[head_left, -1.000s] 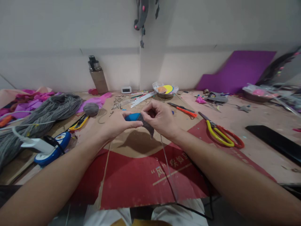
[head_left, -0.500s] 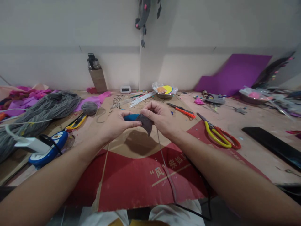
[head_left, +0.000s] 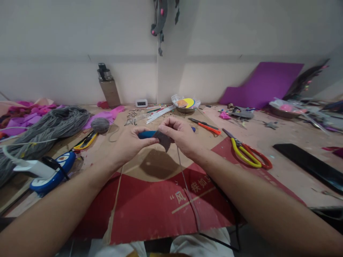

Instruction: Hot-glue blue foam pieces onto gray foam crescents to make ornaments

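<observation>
A curved blue piece [head_left: 146,135], part of it covered in tightly wound grey yarn [head_left: 164,141], is held between my hands above the cardboard. The blue end sits in my left hand [head_left: 134,141], pinched between thumb and fingers. At the grey-wrapped part, my right hand [head_left: 177,134] is closed with thumb and fingertips together against the yarn. From beneath the right hand a grey strand [head_left: 184,175] runs down over the cardboard toward my lap. The fingers hide some of the piece.
Red-printed cardboard [head_left: 144,210] covers the table in front of me. Scissors [head_left: 245,150], an orange-handled cutter [head_left: 206,126] and a black phone-like slab [head_left: 308,166] lie right. Left are a yarn ball [head_left: 100,125], a grey skein [head_left: 59,123], a yellow cutter [head_left: 86,141] and a blue power strip [head_left: 63,167].
The grey-wrapped end has turned a little and its tip points lower and nearer the left. The right hand stays closed at the yarn; the strand now hangs more plainly. The view shifted slightly.
</observation>
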A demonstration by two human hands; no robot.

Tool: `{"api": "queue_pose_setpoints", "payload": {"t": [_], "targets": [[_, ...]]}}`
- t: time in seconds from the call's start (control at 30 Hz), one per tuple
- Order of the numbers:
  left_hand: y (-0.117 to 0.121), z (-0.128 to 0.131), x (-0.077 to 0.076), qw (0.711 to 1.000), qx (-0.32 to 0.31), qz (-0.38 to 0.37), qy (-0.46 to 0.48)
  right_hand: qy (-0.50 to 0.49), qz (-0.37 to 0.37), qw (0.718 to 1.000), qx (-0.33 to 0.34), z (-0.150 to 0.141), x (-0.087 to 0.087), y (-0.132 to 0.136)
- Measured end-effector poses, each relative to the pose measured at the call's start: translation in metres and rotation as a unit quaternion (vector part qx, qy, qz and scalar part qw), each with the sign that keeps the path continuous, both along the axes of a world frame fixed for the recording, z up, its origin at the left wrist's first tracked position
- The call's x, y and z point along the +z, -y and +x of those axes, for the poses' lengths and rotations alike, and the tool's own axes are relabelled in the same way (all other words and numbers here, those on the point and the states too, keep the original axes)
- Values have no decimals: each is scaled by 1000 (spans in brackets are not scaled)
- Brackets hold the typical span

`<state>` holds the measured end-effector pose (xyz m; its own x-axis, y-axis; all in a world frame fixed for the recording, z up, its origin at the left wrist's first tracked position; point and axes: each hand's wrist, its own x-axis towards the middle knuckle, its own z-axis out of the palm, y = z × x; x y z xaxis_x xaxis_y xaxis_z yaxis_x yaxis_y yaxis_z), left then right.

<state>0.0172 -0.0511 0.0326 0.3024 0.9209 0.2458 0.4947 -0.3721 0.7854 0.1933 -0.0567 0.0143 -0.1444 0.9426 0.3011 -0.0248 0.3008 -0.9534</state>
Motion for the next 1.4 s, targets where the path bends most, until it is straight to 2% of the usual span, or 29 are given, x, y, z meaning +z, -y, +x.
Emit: {"api": "queue_pose_setpoints", "payload": {"t": [0.1, 0.27, 0.43, 0.8, 0.97, 1.1, 1.4], "targets": [[0, 0, 0, 1000, -8, 20, -15, -28, -31, 999, 23, 1, 0, -2], [1, 0, -1, 998, -39, 48, -10, -70, -143, 980, 115, 6, 3, -5], [3, -1, -2, 996, -51, 67, 39, -97, -158, 970, 159, 8, 5, -3], [-2, 1, -4, 992, 0, -19, 122, -150, -85, 979, 107, -2, -3, -2], [3, 4, -1, 995, 9, -9, 99, -142, -35, 987, 62, -8, -7, 2], [13, 10, 4, 996, 34, -2, 85, -113, -41, 993, 6, -12, -14, 1], [11, 8, 0, 997, 28, 52, 38, -140, -66, 987, 32, -13, -14, 0]]}}
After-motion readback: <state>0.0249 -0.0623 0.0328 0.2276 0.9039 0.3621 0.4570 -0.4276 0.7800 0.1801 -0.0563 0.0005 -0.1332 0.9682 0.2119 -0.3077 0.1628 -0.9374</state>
